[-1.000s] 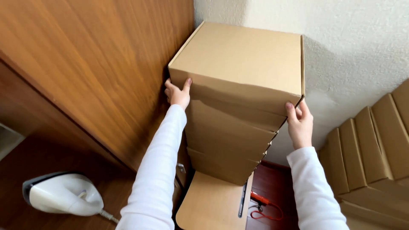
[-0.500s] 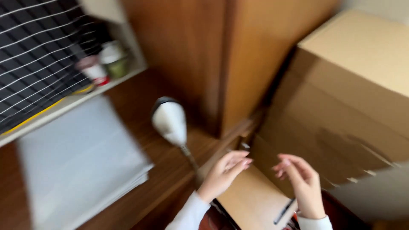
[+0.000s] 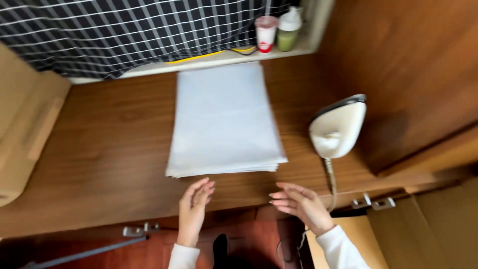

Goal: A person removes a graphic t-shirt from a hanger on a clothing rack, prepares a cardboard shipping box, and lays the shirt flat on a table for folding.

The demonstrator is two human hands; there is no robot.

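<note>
Both hands hover over the near edge of a brown wooden tabletop [image 3: 99,149], palms turned toward each other and empty. The left hand [image 3: 193,209] has its fingers released and loosely extended, tips pointing toward the far side, just short of the stack of white sheets [image 3: 224,119]. The right hand [image 3: 301,205] is likewise released, fingers spread and pointing left; neither hand touches anything that can be made out. The stack of white sheets lies flat at the middle of the tabletop, its near edge just beyond the fingertips, its layers fanned slightly at the near right corner. To the right of the stack, a white clothes iron [image 3: 337,127] rests on the tabletop, its cord [image 3: 331,179] trailing toward the near edge beside the right hand. On the far ledge stand a red-and-white cup [image 3: 265,32] and a green-and-white bottle [image 3: 289,30], side by side. A dark checked cloth [image 3: 124,30] hangs behind the ledge. Cardboard [image 3: 22,129] occupies the left edge of the view.
</note>
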